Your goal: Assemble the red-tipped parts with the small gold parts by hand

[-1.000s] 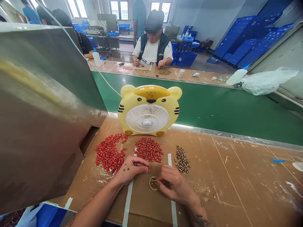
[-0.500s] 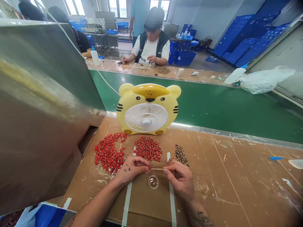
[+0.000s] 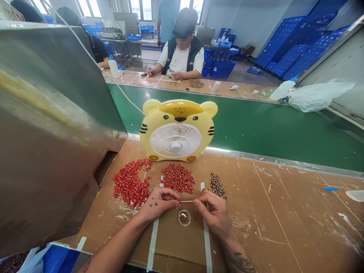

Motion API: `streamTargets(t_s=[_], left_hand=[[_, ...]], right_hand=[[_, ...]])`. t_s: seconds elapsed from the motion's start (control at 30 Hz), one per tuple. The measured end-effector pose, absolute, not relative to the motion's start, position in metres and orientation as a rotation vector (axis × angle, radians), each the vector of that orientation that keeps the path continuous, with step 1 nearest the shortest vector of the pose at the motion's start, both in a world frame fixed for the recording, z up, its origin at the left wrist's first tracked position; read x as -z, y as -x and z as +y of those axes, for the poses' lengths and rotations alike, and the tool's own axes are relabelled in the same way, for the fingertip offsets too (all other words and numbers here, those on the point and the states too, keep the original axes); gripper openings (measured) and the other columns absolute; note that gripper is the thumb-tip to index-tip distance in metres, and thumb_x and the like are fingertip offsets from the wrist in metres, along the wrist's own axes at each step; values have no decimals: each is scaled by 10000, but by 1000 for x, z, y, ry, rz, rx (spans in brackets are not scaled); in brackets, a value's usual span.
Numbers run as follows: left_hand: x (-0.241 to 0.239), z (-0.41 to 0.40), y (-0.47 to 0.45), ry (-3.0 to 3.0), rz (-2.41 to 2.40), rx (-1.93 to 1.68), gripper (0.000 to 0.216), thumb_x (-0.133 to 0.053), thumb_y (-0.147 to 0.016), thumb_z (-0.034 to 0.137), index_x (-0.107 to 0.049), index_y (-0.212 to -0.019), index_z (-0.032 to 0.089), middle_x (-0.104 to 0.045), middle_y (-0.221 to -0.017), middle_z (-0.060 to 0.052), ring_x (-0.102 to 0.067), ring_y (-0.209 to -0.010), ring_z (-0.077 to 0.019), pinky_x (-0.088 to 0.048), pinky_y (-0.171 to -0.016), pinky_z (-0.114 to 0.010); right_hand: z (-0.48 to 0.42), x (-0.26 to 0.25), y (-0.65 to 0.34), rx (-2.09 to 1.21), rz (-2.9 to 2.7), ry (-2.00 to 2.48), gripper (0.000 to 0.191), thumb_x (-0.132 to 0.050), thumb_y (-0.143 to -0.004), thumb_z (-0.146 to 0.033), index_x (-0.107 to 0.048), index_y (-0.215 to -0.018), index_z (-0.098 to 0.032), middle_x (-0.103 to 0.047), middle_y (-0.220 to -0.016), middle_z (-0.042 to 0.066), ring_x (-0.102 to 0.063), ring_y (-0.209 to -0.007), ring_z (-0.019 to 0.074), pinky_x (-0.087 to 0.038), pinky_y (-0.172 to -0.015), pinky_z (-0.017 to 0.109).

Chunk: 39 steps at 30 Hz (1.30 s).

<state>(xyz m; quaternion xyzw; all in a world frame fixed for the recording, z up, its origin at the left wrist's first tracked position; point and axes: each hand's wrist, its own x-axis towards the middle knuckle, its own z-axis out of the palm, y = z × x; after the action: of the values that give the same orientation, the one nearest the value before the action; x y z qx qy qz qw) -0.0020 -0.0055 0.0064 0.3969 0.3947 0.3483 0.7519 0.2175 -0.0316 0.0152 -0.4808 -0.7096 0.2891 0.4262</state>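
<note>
Between thumb and fingers of my left hand (image 3: pixel 159 204) is pinched a small red piece (image 3: pixel 179 201), mostly hidden by the fingertips. My right hand (image 3: pixel 214 212) is closed on a thin wooden stick (image 3: pixel 187 201), perhaps a toothpick, whose far end meets the red piece. Just below the stick sits a small round clear dish (image 3: pixel 184 218) with some liquid-looking content. Beyond my hands lie a middle pile of red pieces (image 3: pixel 178 178) and, to its left, a larger red pile (image 3: pixel 131 184). Small black-and-gold pieces (image 3: pixel 217 185) are heaped beyond my right hand.
A yellow animal-faced fan (image 3: pixel 178 131) stands behind the piles. At left rises a large metal housing (image 3: pixel 54 132). Two white tape strips (image 3: pixel 207 242) flank the cardboard work area. Across the green divider (image 3: pixel 270 132) a co-worker (image 3: pixel 182 53) handles small parts.
My right hand has shifted slightly left and up with the stick. My left hand keeps its place. Across the divider, the co-worker's hands have lowered a little.
</note>
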Motion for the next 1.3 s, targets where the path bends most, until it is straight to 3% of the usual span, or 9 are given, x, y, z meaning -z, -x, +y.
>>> streamTargets(t_s=[0.37,0.53,0.73,1.07,1.3], left_hand=[[0,-5,3,-871,865,-797,162,-818,-675,194,-737,-800,130,-744,-696,-32,-656,-631,-121,-482,-659,-213],[-4,-5,3,-850,867,-807,154,-807,-687,200,-728,-798,129,-738,-702,-33,-657,-647,-123,-478,-674,-217],[-3,-4,3,-850,851,-800,179,-822,-668,222,-723,-781,126,-723,-694,-34,-641,-638,-128,-475,-661,-226],[5,-5,3,-856,859,-802,226,-831,-662,264,-716,-796,123,-723,-719,-42,-654,-653,-149,-494,-680,-257],[-3,-5,2,-842,838,-787,225,-833,-655,257,-716,-789,119,-725,-698,-43,-651,-641,-141,-486,-676,-247]], right_hand=[[-30,-32,-229,-913,-2168,1244,224,-650,-869,-288,-599,-678,-182,-553,-639,-13,-518,-606,134,-352,-569,242],[-16,-45,-260,-665,-2008,1526,168,-554,-933,-259,-669,-828,-194,-633,-766,24,-579,-712,171,-431,-658,274],[3,-42,-279,-431,-2330,1653,200,-544,-908,-125,-729,-936,-196,-683,-908,63,-583,-905,227,-466,-805,323],[18,-34,-267,-295,-2537,1677,261,-511,-826,-21,-659,-686,-183,-650,-754,59,-561,-803,225,-425,-714,309],[14,-32,-271,-301,-2486,1688,211,-503,-825,-42,-650,-748,-172,-643,-805,60,-564,-812,222,-433,-725,312]])
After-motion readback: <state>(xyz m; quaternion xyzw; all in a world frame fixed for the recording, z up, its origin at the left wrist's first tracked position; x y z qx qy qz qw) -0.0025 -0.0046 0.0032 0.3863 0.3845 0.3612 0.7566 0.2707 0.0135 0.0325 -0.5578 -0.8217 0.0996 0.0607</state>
